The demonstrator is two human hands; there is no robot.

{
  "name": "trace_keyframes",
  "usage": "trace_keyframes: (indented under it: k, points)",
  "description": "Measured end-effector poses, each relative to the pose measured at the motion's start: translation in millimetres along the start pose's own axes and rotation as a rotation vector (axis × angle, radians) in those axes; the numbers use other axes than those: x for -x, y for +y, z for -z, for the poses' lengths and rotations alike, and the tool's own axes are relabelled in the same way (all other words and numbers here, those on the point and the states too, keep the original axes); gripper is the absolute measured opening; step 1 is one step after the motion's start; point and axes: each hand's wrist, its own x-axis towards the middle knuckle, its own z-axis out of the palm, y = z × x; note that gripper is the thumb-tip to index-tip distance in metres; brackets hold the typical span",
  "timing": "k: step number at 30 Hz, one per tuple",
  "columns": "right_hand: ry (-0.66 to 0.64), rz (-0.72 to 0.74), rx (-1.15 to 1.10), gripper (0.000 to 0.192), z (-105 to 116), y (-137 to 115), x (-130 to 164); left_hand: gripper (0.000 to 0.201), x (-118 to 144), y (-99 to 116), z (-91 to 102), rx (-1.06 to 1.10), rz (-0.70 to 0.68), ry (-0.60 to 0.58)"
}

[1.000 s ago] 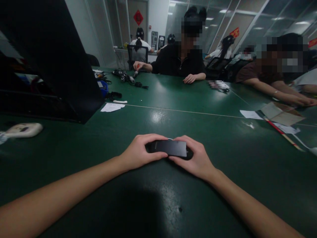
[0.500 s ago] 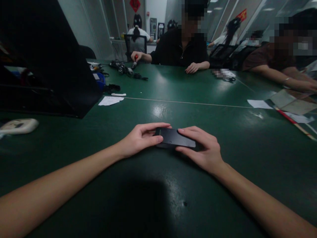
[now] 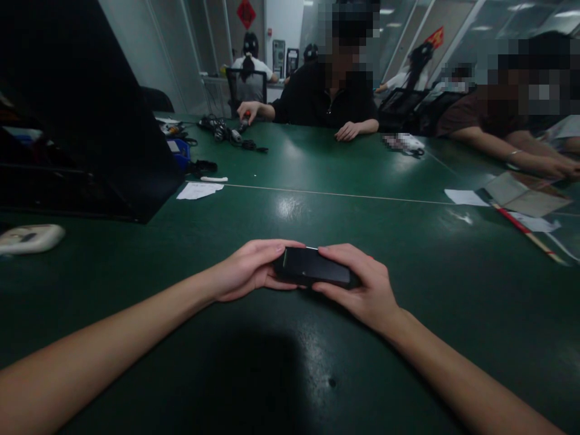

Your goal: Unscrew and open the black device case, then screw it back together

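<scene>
While half a second earlier the flat black device had lain angled and loosely fingered, the left hand and right hand had now closed around its ends, pinching it level just above the green counter.

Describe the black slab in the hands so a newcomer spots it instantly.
Start at the green table and look at its near middle, where the wearer's two forearms meet. There the left hand and right hand grip a black slab by its ends. It is flat, glossy and rectangular, the only thing held in both hands; the papers and tools lie farther off.
</scene>
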Motion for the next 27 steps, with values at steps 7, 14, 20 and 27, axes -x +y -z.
trace_keyframes:
  k: [7, 14, 20, 27]
  points:
    - [0.005, -0.51, -0.388, 0.044, -2.7, 2.6, -3.6, 0.034, -1.9, -8.9, -1.8, -0.174, -0.191, 0.167]
    - [0.028, -0.701, -0.714, 0.032, -5.6, 7.3, -4.3, 0.034, 0.9, -8.7, -2.5, -0.499, -0.309, 0.208]
    - [-0.024, -0.604, -0.594, 0.03, -4.5, -1.8, -8.5, 0.031, 3.3, -4.7, -10.7, -0.653, -0.398, 0.185]
    - [-0.019, -0.596, -0.616, 0.028, -7.2, -8.3, -8.6, 0.022, 2.5, -4.5, -22.1, -0.783, -0.43, 0.311]
